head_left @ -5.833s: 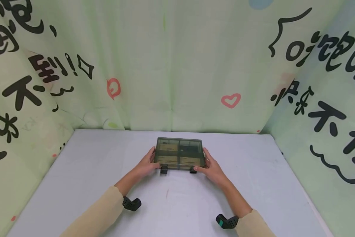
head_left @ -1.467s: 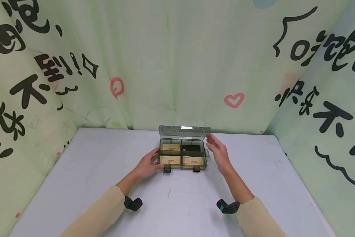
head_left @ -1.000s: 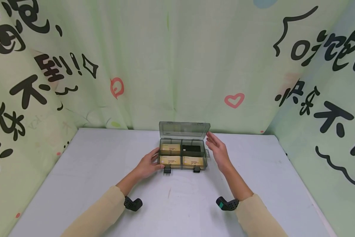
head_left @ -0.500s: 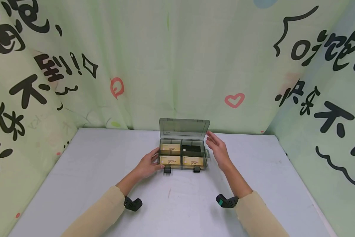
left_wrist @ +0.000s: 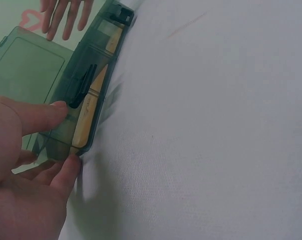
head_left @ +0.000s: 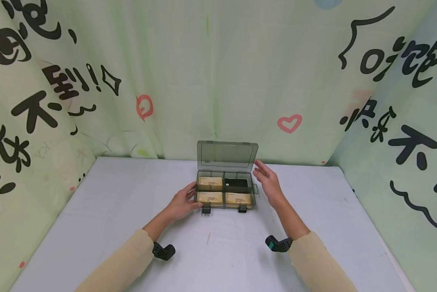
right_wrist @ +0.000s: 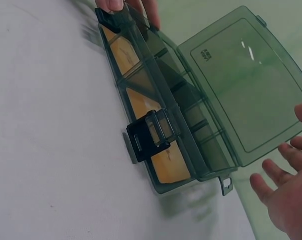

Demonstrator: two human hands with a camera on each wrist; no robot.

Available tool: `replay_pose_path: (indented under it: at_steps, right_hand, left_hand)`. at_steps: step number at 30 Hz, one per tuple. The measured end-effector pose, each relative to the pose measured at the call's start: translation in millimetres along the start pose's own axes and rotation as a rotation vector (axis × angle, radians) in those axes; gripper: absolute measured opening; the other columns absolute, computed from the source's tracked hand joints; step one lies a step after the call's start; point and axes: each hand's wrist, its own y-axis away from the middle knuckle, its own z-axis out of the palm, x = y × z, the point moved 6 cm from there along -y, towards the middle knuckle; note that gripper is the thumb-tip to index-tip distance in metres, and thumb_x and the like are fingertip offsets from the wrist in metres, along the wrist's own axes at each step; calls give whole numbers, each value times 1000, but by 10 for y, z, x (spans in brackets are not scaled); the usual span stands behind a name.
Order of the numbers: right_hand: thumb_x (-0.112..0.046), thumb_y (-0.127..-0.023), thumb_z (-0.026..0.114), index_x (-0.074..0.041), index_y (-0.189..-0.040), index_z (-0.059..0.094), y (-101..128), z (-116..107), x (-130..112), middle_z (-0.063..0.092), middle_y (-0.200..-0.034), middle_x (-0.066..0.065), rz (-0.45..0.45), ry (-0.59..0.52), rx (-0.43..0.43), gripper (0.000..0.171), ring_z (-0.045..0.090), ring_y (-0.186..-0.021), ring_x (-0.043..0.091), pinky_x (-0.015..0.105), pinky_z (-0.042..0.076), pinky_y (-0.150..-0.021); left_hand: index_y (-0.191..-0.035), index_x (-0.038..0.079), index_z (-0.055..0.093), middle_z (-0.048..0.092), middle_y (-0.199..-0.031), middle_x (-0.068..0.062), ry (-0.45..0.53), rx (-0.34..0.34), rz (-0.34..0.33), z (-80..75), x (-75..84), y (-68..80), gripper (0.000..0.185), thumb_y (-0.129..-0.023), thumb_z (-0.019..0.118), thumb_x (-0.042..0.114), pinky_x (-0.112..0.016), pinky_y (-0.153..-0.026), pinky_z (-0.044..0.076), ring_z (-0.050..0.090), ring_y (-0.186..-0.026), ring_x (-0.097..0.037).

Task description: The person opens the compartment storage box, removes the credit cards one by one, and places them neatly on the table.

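A smoky-green clear plastic compartment box (head_left: 223, 206) sits on the table, its lid (head_left: 228, 156) raised at the back. Yellow printed cards or packets fill three compartments: front left (head_left: 209, 197), front right (head_left: 238, 198) and back left (head_left: 210, 181). A black flat item (head_left: 235, 183) lies at the back right. My left hand (head_left: 180, 202) grips the box's left end, thumb at the front corner by a latch and fingers underneath. At the lid's right edge, my right hand (head_left: 268, 184) has its fingers spread and nearly straight, fingertips right at that edge.
Two black latches hang at the box's front, the right one (right_wrist: 148, 137) flipped down. A white cloth covers the table (head_left: 218, 251). Behind it and at both sides hangs a pale green printed curtain (head_left: 211, 81). A black wrist camera (head_left: 163, 251) is on the left wrist.
The lid, flat over the box at first, has swung up and back to stand nearly upright. My right hand has gone from the front corner to the lid's right edge; the left stays.
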Motion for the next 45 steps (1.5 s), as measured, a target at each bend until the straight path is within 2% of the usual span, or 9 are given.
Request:
replay_pose_path:
  at_steps: [7,14,31,40,45]
  right_hand:
    - [-21,-104,44,-11,-154,26,-51,-3,40,28,-160,7,10,16,5,54,28,-147,26,45,27,-120]
    - [-21,-104,43,-9,-154,23,-88,5,83,25,-161,8,26,8,-9,55,26,-148,27,46,25,-121]
    - [-18,-103,44,-7,-153,26,-196,15,183,29,-159,9,46,-8,-3,55,29,-147,28,47,27,-120]
    - [-20,-103,44,-8,-154,25,-176,20,229,28,-160,8,70,7,-9,56,32,-145,29,47,29,-119]
    - [-19,-102,46,-9,-152,31,-153,12,268,30,-159,9,72,29,-1,53,35,-143,30,47,33,-117]
  left_hand:
    - [-154,13,25,26,-160,-11,1,-4,-4,-3,-3,6,84,-85,72,5,-39,-109,43,33,-145,-28]
    - [-154,13,25,26,-160,-11,8,-9,2,-7,-17,-2,84,-85,72,5,-40,-109,43,34,-144,-29]
    - [-154,14,25,26,-160,-11,30,-14,-8,-3,-24,-11,84,-85,72,6,-40,-110,42,34,-144,-29]
    - [-155,14,23,25,-160,-12,4,-4,-5,4,-15,-2,85,-85,72,6,-41,-110,42,34,-144,-30]
    - [-154,14,24,27,-159,-13,39,-10,2,-3,3,9,85,-85,72,6,-41,-111,41,33,-144,-30]
